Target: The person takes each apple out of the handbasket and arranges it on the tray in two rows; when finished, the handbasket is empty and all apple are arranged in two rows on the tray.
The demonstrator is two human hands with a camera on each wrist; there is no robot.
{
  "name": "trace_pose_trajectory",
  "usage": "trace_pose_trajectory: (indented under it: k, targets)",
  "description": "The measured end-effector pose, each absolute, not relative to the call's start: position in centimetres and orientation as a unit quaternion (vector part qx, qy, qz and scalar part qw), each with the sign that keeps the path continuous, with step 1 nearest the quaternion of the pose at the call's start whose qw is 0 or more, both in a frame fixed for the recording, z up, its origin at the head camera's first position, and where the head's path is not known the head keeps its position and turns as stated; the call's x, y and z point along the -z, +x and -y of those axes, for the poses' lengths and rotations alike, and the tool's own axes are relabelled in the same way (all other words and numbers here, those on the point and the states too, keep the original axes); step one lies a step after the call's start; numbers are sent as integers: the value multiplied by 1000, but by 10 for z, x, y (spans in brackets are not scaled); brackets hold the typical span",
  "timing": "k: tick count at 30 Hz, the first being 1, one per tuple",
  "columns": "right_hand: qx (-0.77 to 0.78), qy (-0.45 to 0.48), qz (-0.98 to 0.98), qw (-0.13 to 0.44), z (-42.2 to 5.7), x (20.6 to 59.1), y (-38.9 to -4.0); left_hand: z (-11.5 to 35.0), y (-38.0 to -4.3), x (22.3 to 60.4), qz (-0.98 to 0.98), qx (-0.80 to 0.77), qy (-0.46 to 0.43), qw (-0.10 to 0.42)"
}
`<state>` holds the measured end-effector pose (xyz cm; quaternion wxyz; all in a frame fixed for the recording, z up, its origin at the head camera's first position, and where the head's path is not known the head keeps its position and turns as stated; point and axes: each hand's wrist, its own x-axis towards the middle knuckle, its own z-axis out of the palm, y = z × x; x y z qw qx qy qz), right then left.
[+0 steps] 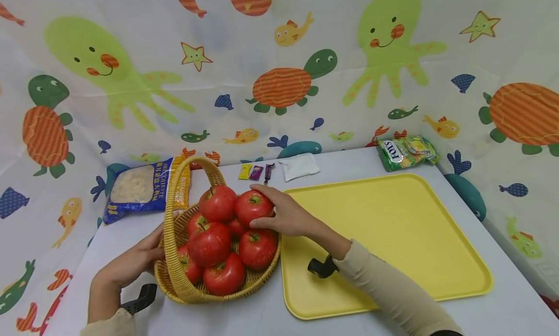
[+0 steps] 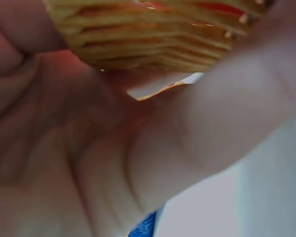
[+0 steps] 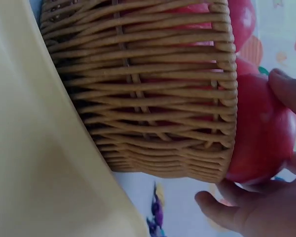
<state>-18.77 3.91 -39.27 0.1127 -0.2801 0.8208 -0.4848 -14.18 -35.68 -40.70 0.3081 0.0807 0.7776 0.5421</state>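
A wicker basket (image 1: 170,270) with a tall arched handle is filled with several red apples (image 1: 208,245). My left hand (image 1: 133,258) grips the basket's left side, its thumb and fingers on either side of the woven wall (image 2: 148,42) in the left wrist view. At the basket's far right, my right hand (image 1: 284,212) holds an apple (image 1: 253,207), with the thumb on its near side and fingers on its far side. In the right wrist view that same apple (image 3: 261,126) sits just above the rim, between thumb and fingers. The apple's underside is hidden.
A yellow tray (image 1: 393,239) lies right beside the basket. Behind are a blue pasta bag (image 1: 137,188), small yellow (image 1: 245,171) and purple packets (image 1: 256,173), a white packet (image 1: 299,167) and a green Fox's bag (image 1: 406,152). A patterned cloth (image 1: 153,45) hangs behind the table.
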Motion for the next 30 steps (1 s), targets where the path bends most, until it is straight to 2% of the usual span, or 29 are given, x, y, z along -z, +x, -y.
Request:
trace_pose_trajectory:
  k: [13,17,22,30]
  targets:
    - [579,-196,-790,45,-79,375,-205,354,-141,407,-782,-539,86,300]
    - [575,-160,-802,40,-94,388,-217,354,-142,406,-782,-539,77,303]
    - [567,-125,-811,64,-101,413,-228,353,-142,406,-785,-536,79,299]
    - [526,-144,-835,71,-98,436,-234,354,-142,406,-787,-534,82,297]
